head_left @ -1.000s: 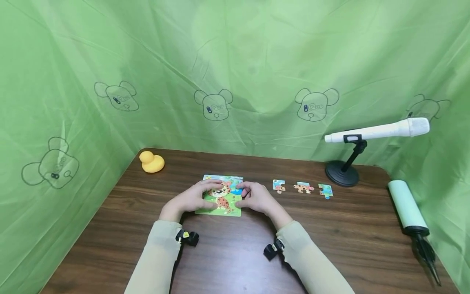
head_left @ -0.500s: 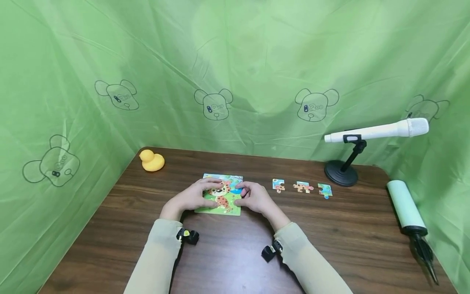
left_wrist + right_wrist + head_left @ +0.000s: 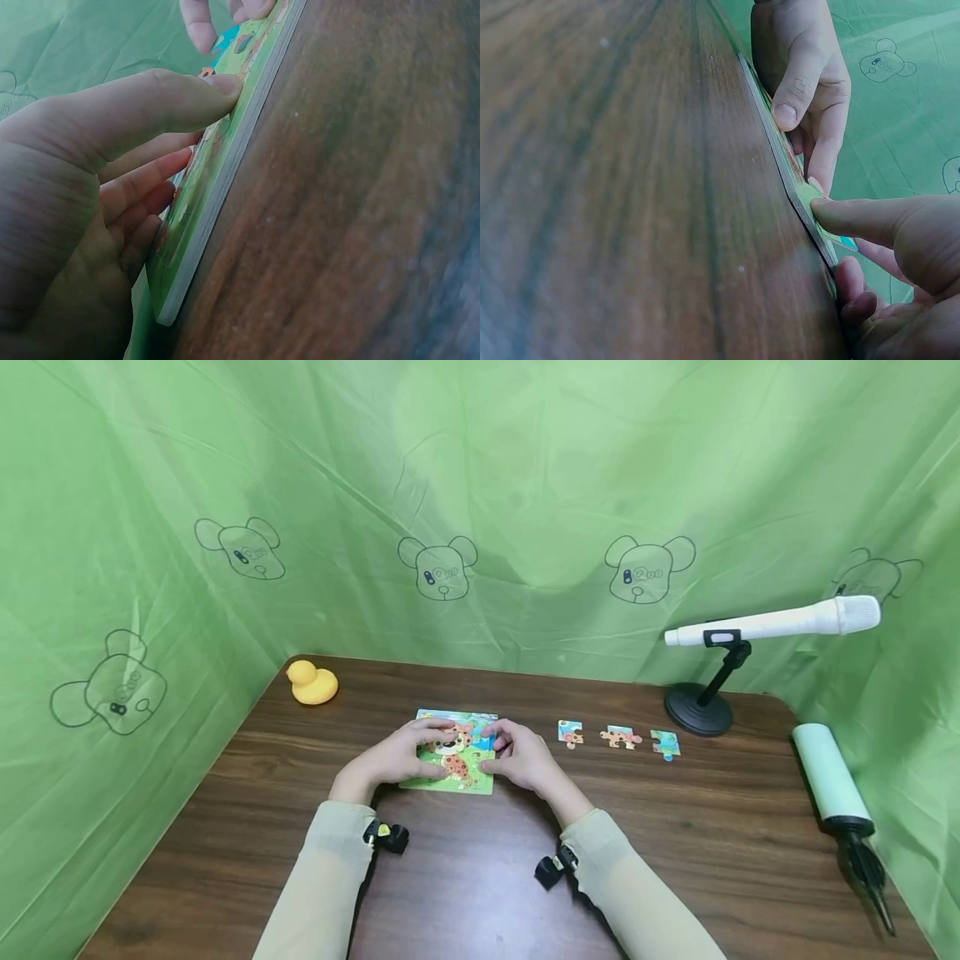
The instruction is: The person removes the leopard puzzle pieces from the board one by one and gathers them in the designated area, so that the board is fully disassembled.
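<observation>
A jigsaw puzzle [image 3: 480,782] with a cartoon spotted animal on green and blue lies flat on the table, its layered edge showing in both wrist views. My left hand [image 3: 390,758] rests on its left side, thumb and fingertips spread over the picture. At the right edge is my right hand [image 3: 522,758], with thumb and index finger touching the top and its other fingers bent beside the edge. In the right wrist view the right thumb [image 3: 862,217] presses the green surface. Fingers hide parts of the picture.
Three loose puzzle pieces lie in a row to the right: one [image 3: 570,732], another [image 3: 621,737], and a third [image 3: 665,743]. A yellow rubber duck [image 3: 312,683] sits back left. A white microphone [image 3: 780,622] on a black stand and a mint hand pump [image 3: 832,777] occupy the right.
Both hands stay at the puzzle; the right fingers shift slightly at its right edge. The loose pieces stay put, and the whole view moves a little.
</observation>
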The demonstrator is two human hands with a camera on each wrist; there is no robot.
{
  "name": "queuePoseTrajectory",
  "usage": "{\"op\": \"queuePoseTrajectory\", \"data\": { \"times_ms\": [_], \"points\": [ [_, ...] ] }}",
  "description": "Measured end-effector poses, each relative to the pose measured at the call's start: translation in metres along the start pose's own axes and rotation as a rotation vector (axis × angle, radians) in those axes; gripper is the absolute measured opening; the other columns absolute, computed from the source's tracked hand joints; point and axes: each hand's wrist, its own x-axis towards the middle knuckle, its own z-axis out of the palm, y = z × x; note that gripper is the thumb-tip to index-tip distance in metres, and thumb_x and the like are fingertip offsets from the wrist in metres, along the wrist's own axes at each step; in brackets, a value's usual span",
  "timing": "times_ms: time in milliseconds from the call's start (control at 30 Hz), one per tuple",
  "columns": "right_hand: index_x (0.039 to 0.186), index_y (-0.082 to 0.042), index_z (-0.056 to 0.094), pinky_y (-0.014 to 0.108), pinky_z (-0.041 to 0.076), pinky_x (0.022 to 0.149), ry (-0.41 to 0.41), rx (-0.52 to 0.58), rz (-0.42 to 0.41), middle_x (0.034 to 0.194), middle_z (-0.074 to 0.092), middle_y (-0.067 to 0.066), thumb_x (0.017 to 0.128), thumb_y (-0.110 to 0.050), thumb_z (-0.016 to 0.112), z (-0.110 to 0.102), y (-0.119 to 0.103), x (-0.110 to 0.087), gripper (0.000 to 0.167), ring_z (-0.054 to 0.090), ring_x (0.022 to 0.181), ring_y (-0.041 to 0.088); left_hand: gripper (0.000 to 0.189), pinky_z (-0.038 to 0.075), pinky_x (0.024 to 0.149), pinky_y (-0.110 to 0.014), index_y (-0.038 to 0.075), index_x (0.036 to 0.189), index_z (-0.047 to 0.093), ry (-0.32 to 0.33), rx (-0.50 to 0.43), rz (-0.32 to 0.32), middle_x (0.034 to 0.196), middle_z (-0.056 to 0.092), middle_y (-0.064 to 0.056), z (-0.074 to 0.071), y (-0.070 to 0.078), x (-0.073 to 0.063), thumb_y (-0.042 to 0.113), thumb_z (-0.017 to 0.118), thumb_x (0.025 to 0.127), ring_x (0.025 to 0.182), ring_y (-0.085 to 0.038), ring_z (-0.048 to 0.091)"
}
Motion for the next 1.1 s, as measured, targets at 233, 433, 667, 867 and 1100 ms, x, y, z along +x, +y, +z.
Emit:
{"op": "queuePoseTrajectory", "data": {
  "times_ms": [233,433,667,867,1100],
  "points": [
    [0.124,-0.015,0.074,0.035,0.058,0.076,-0.002,0.009,-0.012,0.105,0.072,0.004,0.083,-0.009,0.096,-0.0002,0.0017,0.0012,0.047,0.066,0.080,0.015,0.070,0.027,0.128,-0.066,0.010,0.152,0.066,-0.001,0.001,0.003,0.171,0.045,-0.003,0.0004,0.0009,0.0002,0.031,0.090,0.090,0.161,-0.039,0.030],
    [0.126,-0.013,0.074,0.033,0.058,0.075,-0.014,0.011,-0.024,0.105,0.074,0.003,0.084,-0.007,0.095,-0.0022,0.0025,0.0012,0.047,0.069,0.081,0.013,0.071,0.027,0.129,-0.065,0.011,0.153,0.066,-0.003,0.003,0.002,0.171,0.044,-0.002,0.0006,0.0020,0.0010,0.031,0.090,0.090,0.161,-0.038,0.029],
    [0.130,-0.008,0.075,0.029,0.056,0.069,-0.025,-0.002,-0.035,0.107,0.074,0.004,0.085,-0.006,0.093,-0.0043,0.0004,0.0012,0.049,0.067,0.079,0.013,0.070,0.028,0.129,-0.064,0.011,0.153,0.066,-0.002,0.018,0.003,0.171,0.044,-0.002,0.0003,0.0024,0.0026,0.031,0.089,0.090,0.161,-0.037,0.029],
    [0.129,-0.008,0.076,0.028,0.056,0.071,-0.020,-0.013,-0.031,0.107,0.074,0.002,0.085,-0.008,0.094,-0.0038,-0.0001,0.0026,0.048,0.066,0.080,0.012,0.069,0.027,0.130,-0.061,0.009,0.152,0.066,-0.002,0.013,0.009,0.171,0.044,-0.003,-0.0003,0.0025,0.0024,0.029,0.089,0.090,0.161,-0.036,0.030],
    [0.128,-0.008,0.077,0.029,0.057,0.071,-0.017,-0.013,-0.026,0.106,0.075,0.003,0.085,-0.008,0.094,-0.0042,-0.0012,0.0018,0.046,0.068,0.080,0.012,0.070,0.027,0.130,-0.062,0.011,0.152,0.066,-0.002,0.010,0.010,0.171,0.044,-0.001,0.0003,0.0011,0.0025,0.031,0.089,0.090,0.161,-0.035,0.029]
  ]
}}
